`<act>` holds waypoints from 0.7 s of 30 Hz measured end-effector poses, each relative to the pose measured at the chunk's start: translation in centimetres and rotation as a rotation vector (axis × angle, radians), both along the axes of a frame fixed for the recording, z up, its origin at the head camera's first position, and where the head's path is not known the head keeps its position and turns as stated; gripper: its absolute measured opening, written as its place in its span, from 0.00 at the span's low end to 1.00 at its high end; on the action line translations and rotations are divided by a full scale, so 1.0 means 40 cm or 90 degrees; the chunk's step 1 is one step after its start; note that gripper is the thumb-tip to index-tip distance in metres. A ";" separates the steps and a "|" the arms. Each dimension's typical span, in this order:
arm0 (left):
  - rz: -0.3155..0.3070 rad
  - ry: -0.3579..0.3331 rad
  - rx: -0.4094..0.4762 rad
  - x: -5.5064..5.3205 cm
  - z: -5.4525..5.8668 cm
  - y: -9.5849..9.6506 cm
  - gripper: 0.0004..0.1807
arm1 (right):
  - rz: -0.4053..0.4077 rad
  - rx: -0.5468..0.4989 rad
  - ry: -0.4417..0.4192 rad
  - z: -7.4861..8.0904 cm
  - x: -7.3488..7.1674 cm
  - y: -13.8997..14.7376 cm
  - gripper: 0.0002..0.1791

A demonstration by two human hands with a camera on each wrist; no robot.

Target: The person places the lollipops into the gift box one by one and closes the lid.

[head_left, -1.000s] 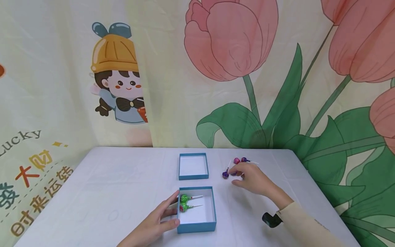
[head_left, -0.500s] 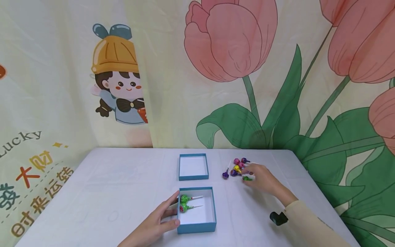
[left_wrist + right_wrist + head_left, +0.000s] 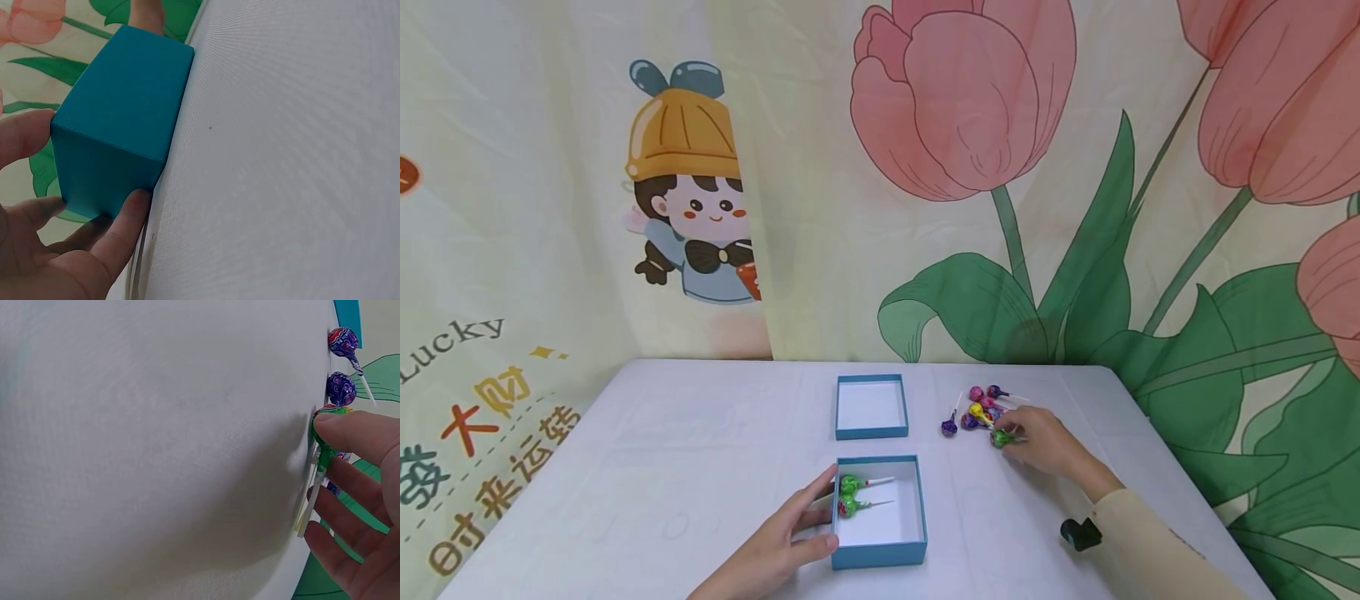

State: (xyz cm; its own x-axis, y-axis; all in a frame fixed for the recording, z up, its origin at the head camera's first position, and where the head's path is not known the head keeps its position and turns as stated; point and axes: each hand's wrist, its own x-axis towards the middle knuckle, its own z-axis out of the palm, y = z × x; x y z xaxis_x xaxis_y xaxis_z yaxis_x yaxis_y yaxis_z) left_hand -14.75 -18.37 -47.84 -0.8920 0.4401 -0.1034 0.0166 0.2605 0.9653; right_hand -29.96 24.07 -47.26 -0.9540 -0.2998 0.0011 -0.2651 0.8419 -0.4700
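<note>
An open blue box [image 3: 880, 554] with a white inside stands near the front of the table, two green lollipops [image 3: 848, 506] lying along its left part. My left hand [image 3: 782, 533] rests its fingers and thumb against the box's left wall and near left corner, also visible in the left wrist view. To the right, my right hand [image 3: 1043, 442] pinches a green lollipop [image 3: 324, 453]; in the right wrist view the thumb lies over its wrapped head and the white stick points away below. Several other lollipops [image 3: 976, 414], purple, pink and yellow, lie just beyond that hand.
A shallow blue lid [image 3: 871, 432] lies inside-up behind the box. One purple lollipop [image 3: 949, 426] sits slightly apart at the pile's left. The white-covered table [image 3: 625, 467] ends at a printed curtain [image 3: 812, 250]. A dark device [image 3: 1081, 534] is by the right sleeve.
My right hand has drawn back from over the pile towards the near right, and the green lollipop has come into view at its fingertips. The left hand and box stay put.
</note>
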 end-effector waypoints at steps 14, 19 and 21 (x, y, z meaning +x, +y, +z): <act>0.022 -0.035 -0.022 -0.001 -0.001 0.007 0.46 | -0.007 0.001 0.004 -0.006 0.000 -0.001 0.13; 0.024 -0.038 -0.022 -0.001 -0.003 0.006 0.46 | -0.012 0.005 -0.003 -0.006 0.001 -0.004 0.12; 0.022 -0.035 -0.020 0.000 -0.005 0.004 0.46 | -0.013 0.008 -0.006 -0.005 0.001 -0.006 0.12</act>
State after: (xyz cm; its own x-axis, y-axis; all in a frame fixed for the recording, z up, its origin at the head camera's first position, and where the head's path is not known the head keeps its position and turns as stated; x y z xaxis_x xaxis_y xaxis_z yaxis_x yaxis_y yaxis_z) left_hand -14.77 -18.22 -48.03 -0.8994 0.4044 -0.1662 -0.0462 0.2900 0.9559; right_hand -29.91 23.83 -47.45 -0.9598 -0.2803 -0.0114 -0.2437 0.8531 -0.4614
